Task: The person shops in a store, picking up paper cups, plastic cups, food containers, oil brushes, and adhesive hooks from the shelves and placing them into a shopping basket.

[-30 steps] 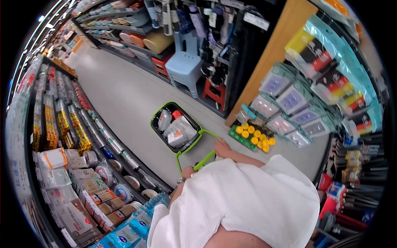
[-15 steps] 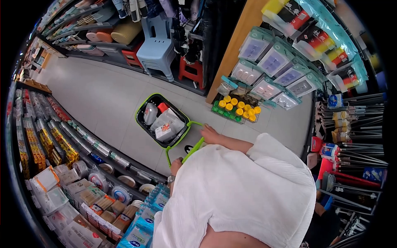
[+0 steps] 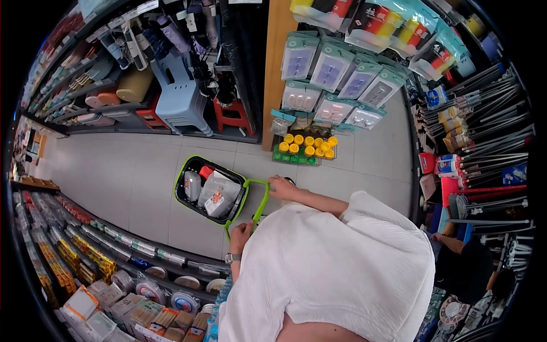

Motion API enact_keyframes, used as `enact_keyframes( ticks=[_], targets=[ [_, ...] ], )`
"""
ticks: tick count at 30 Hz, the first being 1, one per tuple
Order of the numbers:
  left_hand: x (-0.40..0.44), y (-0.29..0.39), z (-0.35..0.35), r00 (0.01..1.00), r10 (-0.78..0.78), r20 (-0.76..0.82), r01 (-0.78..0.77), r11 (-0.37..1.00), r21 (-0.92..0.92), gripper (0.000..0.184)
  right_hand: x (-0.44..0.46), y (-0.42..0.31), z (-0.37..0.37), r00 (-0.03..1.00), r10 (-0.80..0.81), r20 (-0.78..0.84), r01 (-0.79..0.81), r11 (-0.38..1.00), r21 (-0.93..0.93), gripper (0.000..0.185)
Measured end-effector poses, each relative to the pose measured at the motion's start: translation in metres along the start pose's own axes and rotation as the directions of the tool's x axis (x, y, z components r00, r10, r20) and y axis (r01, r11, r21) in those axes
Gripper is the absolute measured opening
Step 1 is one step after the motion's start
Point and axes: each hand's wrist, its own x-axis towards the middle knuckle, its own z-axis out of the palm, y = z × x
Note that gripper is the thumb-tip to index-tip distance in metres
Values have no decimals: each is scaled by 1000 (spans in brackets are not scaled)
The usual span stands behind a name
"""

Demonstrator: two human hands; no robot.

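A black shopping basket (image 3: pixel 183 199) with a bright green rim stands on the floor in front of me, its green handle (image 3: pixel 262 200) folded out toward my body. Inside it lie clear plastic containers (image 3: pixel 219 192), one bearing a label, and a small red item (image 3: pixel 205 171). My left hand (image 3: pixel 240 235), a watch on its wrist, is closed on the near left part of the handle. At the handle's right corner, my right hand (image 3: pixel 280 187) is closed around the green bar. Its fingertips are partly hidden.
Shelves with packaged goods (image 3: pixel 85 305) run along the left. Ahead are stacked blue plastic stools (image 3: pixel 181 105) and a red stool (image 3: pixel 232 117). Yellow-capped bottles (image 3: pixel 307 147) sit in a low wire rack below hanging packs (image 3: pixel 331 67). Another person (image 3: pixel 464 268) is at the lower right, near mop poles (image 3: pixel 490 165).
My view has turned, so the shelves and hanging packs sit further left. The basket appears slightly left and lower, with both hands still on its handle. More of the other person shows.
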Motion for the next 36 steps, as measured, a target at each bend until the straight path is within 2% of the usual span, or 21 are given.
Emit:
enact_keyframes(
  ticks=[2, 4, 7, 11, 14, 18, 20, 22, 23, 25, 27, 29, 30, 33, 35, 36],
  targets=[
    [2, -5, 1, 1000, 9, 15, -9, 1000, -2, 56, 1, 4, -8, 988, -69, -140, 78, 995, 56, 39],
    [6, -12, 5, 999, 12, 32, -11, 1000, -10, 61, 3, 11, -24, 982, -61, -180, 81, 991, 105, 36],
    [20, -29, 10, 983, -34, 182, 14, 994, 111, 48, -3, 14, -61, 973, -40, -229, 84, 979, 187, 29],
    [46, -42, 26, 966, 94, 240, -133, 979, 154, 44, 3, 44, -79, 951, -26, -308, 115, 954, 277, 21],
    [63, -42, 39, 945, 194, 262, -235, 963, 133, 42, 0, 59, -95, 954, 36, -298, 87, 917, 389, 18],
    [84, -44, 53, 916, 305, 261, -336, 939, 79, 38, 5, 70, -108, 936, 10, -351, 133, 916, 379, 16],
    [93, -46, 59, 918, 310, 247, -339, 937, 83, 38, 6, 71, -116, 939, 64, -339, 90, 903, 420, 13],
    [104, -56, 66, 876, 330, 352, -388, 915, 108, 32, 10, 73, -125, 938, 61, -340, 105, 888, 449, 12],
    [108, -61, 68, 877, 334, 345, -392, 913, 112, 32, 12, 74, -127, 937, 63, -342, 115, 872, 476, 11],
    [120, -87, 77, 860, 316, 400, -466, 806, 366, 32, 20, 83, -124, 935, 60, -349, 118, 876, 468, 11],
    [113, -75, 73, 927, 174, 331, -316, 838, 445, 34, 27, 88, -131, 930, 54, -365, 126, 883, 453, 11],
    [82, -2, 48, 972, 12, 233, -129, 861, 493, 36, 27, 91, -133, 928, 56, -369, 133, 874, 468, 11],
    [70, 27, 46, 991, -27, 131, -54, 818, 573, 38, 27, 91, -134, 924, 48, -378, 143, 876, 461, 11],
    [73, 7, 45, 979, 13, 202, -117, 852, 511, 41, 25, 93, -130, 926, 35, -377, 145, 888, 437, 11],
    [68, -13, 52, 983, 37, 179, -126, 847, 516, 40, 24, 95, -127, 933, 92, -348, 100, 862, 497, 17],
    [63, -24, 58, 986, 88, 143, -141, 894, 425, 41, 22, 95, -125, 940, 63, -337, 110, 875, 471, 14]
  ],
)
